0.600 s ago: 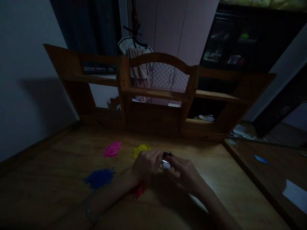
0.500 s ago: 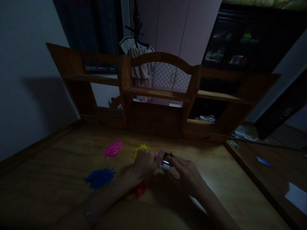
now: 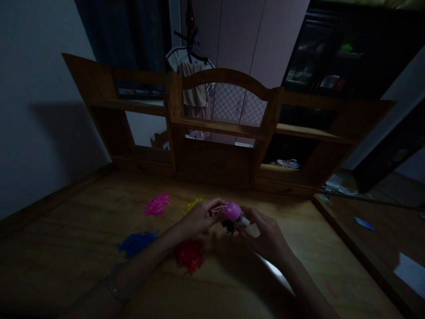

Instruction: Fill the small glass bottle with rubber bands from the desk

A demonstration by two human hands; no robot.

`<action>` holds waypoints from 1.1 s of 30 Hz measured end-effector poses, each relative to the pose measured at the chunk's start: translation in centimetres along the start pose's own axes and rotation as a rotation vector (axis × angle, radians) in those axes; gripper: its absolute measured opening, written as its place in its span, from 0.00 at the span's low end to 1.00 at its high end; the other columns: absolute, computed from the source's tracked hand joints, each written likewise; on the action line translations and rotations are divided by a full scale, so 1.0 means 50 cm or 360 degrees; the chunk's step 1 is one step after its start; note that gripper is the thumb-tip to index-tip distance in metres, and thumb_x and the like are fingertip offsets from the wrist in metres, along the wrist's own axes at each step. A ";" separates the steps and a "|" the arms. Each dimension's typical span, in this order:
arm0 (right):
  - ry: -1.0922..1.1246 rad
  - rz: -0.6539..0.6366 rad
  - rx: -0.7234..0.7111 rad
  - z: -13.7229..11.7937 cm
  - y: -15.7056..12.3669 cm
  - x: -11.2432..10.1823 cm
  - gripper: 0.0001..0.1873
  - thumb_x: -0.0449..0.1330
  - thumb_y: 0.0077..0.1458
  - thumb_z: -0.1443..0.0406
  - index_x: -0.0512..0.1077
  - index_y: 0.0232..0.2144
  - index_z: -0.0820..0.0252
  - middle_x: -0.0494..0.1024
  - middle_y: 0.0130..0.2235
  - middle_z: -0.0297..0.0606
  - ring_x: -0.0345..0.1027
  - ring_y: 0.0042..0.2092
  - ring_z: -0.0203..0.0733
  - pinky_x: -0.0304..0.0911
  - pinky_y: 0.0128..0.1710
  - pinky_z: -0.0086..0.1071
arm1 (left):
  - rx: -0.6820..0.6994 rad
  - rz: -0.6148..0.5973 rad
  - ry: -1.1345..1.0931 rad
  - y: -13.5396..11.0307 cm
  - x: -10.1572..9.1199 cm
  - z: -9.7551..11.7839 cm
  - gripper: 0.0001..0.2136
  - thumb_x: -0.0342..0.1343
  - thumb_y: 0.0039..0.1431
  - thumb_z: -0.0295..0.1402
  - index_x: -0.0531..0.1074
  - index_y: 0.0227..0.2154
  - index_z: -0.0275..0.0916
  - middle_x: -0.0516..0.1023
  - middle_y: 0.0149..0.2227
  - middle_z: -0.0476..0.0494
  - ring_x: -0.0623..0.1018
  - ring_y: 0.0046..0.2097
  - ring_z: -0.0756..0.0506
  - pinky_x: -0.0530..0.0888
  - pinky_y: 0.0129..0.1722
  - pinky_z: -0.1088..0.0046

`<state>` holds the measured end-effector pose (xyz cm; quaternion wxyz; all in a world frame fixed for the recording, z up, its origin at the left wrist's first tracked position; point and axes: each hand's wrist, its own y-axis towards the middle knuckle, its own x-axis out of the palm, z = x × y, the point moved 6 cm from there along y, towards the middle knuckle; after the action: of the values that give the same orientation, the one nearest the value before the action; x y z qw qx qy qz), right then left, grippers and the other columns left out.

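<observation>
In the head view, my right hand (image 3: 267, 230) grips the clear body of a small bottle (image 3: 245, 220) with a rounded purple cap (image 3: 233, 211). The bottle is tilted, its cap toward the left. My left hand (image 3: 199, 215) is closed at the cap's side, by a thin pale pink loop (image 3: 217, 208); the exact grip of its fingertips is partly hidden. Beneath the bottle lies a pile of small black strands (image 3: 229, 227). Left of my hands are loose piles of thin strands, like rubber bands: red (image 3: 190, 256), yellow (image 3: 192, 204), pink (image 3: 157, 204) and blue (image 3: 137, 243).
The wooden tabletop (image 3: 99, 212) carries a wooden shelf unit (image 3: 215, 164) along its back edge. A wall (image 3: 43, 146) rises on the left. At the right, a lower wooden surface holds a white sheet (image 3: 411, 272) and a small blue item (image 3: 364, 223).
The bottle has turned in my hands, so its purple cap and loop now show. My left hand has shifted slightly up and left, uncovering more of the red pile and the black pile.
</observation>
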<state>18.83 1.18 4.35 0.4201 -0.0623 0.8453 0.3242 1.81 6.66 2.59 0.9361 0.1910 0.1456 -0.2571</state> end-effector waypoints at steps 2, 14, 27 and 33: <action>-0.0053 -0.0010 0.0013 0.005 0.000 0.000 0.20 0.59 0.58 0.63 0.65 0.53 0.52 0.76 0.44 0.40 0.71 0.41 0.45 0.66 0.38 0.36 | 0.0109 0.0009 -0.0041 -0.002 -0.001 0.015 0.24 0.63 0.53 0.36 0.68 0.53 0.44 0.75 0.50 0.42 0.75 0.50 0.42 0.71 0.49 0.65; -0.0236 -0.0114 -0.0027 0.019 -0.001 0.016 0.22 0.60 0.57 0.65 0.65 0.54 0.54 0.75 0.46 0.41 0.71 0.41 0.44 0.65 0.36 0.33 | 0.0100 -0.0038 0.0007 -0.006 -0.005 0.024 0.27 0.63 0.52 0.40 0.65 0.56 0.46 0.71 0.53 0.42 0.74 0.48 0.44 0.70 0.48 0.66; -0.0353 -0.0107 -0.0058 0.022 -0.002 0.019 0.25 0.61 0.55 0.66 0.65 0.56 0.55 0.76 0.45 0.42 0.71 0.40 0.43 0.65 0.36 0.31 | 0.0107 -0.0141 -0.0126 -0.008 0.008 0.025 0.29 0.63 0.53 0.37 0.63 0.58 0.49 0.67 0.58 0.41 0.71 0.54 0.42 0.70 0.49 0.66; -0.0392 -0.0114 -0.0036 0.025 -0.003 0.017 0.26 0.62 0.54 0.65 0.65 0.56 0.55 0.76 0.44 0.41 0.71 0.40 0.44 0.64 0.37 0.33 | 0.0006 -0.0099 -0.0158 -0.005 0.007 0.010 0.16 0.62 0.53 0.35 0.72 0.46 0.42 0.74 0.46 0.44 0.74 0.47 0.44 0.70 0.48 0.66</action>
<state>19.19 1.93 3.11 0.5314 -0.0570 0.7807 0.3238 2.04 6.12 2.83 0.9333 0.1751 0.1043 -0.2956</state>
